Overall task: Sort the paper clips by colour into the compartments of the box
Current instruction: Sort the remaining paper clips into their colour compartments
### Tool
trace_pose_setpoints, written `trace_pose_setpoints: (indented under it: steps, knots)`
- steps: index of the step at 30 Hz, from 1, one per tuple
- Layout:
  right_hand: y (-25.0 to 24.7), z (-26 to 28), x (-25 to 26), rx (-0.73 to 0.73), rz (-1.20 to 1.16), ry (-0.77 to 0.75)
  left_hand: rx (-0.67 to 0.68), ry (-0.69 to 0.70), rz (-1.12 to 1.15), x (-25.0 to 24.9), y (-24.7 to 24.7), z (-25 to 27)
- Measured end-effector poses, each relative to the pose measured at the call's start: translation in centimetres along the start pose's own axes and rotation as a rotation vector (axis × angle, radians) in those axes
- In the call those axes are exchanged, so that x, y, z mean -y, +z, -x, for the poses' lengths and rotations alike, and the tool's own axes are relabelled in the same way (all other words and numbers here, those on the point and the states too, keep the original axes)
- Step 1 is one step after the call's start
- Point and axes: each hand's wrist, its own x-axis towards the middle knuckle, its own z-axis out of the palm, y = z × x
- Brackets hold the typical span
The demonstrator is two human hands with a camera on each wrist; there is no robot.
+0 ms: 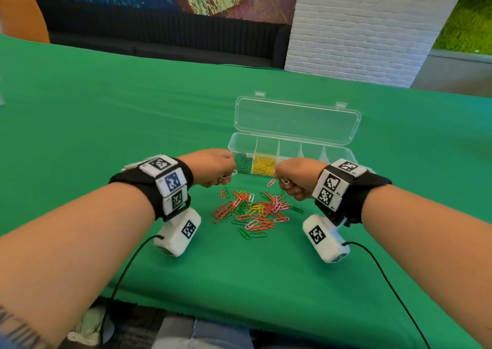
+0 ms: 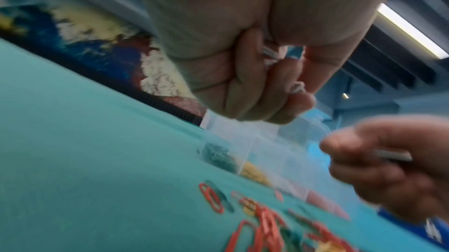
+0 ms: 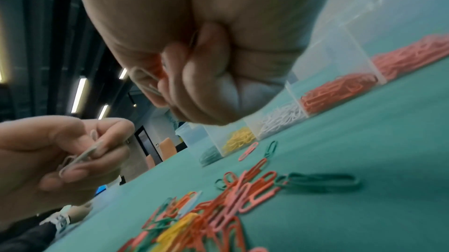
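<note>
A heap of red, pink, green and yellow paper clips point(image 1: 253, 211) lies on the green cloth in front of a clear compartment box point(image 1: 290, 146) with its lid open. From the left, its compartments hold green, yellow point(image 1: 263, 164), white point(image 3: 279, 119), red point(image 3: 337, 91) and pink clips. My left hand point(image 1: 215, 167) hovers over the heap's left side, fingers curled round white clips point(image 3: 82, 156). My right hand point(image 1: 292, 181) hovers at the heap's right and pinches a white clip point(image 3: 145, 81). A single pink clip point(image 1: 271, 182) lies between the hands.
The green cloth covers the whole table, with bare room left, right and behind the box. Two cables point(image 1: 125, 266) trail from the wrist cameras over the near edge. An orange chair point(image 1: 21, 16) and a white brick pillar point(image 1: 359, 26) stand beyond the table.
</note>
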Motion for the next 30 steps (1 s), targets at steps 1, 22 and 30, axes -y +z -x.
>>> trace_pose_setpoints:
  steps: [1,22,30]
  knots:
    - [-0.1,-0.1,0.0,0.003,-0.036,-0.006,-0.004,-0.036,0.08,0.0,-0.3,0.1]
    - [3.4,-1.2,2.0,-0.039,0.95,-0.316,0.104,-0.033,0.844,1.9,-0.6,0.2]
    - [3.4,-2.2,1.7,-0.079,0.94,-0.3,0.039,-0.024,0.746,1.7,-0.3,-0.1]
